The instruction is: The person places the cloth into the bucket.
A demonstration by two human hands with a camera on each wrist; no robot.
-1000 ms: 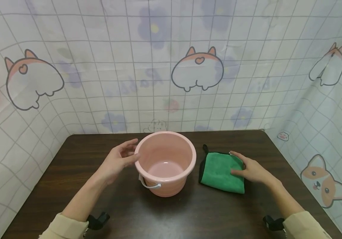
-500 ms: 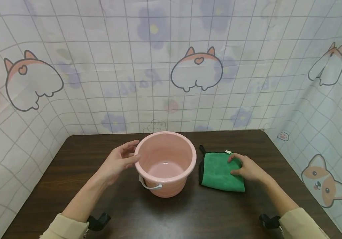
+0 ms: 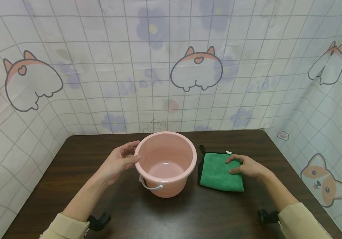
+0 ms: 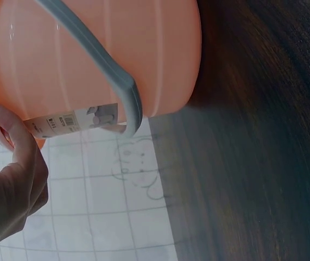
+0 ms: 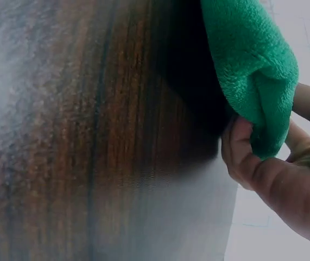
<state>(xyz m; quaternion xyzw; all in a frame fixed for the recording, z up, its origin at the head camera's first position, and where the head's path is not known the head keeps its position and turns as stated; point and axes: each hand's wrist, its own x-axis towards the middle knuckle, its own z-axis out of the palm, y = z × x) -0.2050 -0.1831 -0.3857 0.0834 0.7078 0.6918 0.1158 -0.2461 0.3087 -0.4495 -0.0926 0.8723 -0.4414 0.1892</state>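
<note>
A pink plastic bucket (image 3: 167, 188) stands upright on the dark wooden table, its pale handle (image 3: 151, 188) hanging down at the front. My left hand (image 3: 114, 166) pinches the left side of its rim; the left wrist view shows a finger against the outer wall under the rim, near a printed label (image 4: 70, 120). To the right, a folded green towel (image 3: 215, 174) with dark edging and a dark loop lies beside the bucket. My right hand (image 3: 250, 167) grips its right part, and in the right wrist view the fingers (image 5: 240, 149) bunch the fluffy cloth (image 5: 252, 60).
The dark table (image 3: 171, 219) ends at a white curtain (image 3: 147, 109) with a grid and cartoon corgis, which hangs behind and along both sides. Both wrists carry a small black device (image 3: 98, 221).
My right hand has shifted slightly left, its fingers drawing in from the towel's far edge and uncovering a white tag there. The bucket and left hand stay nearly still.
</note>
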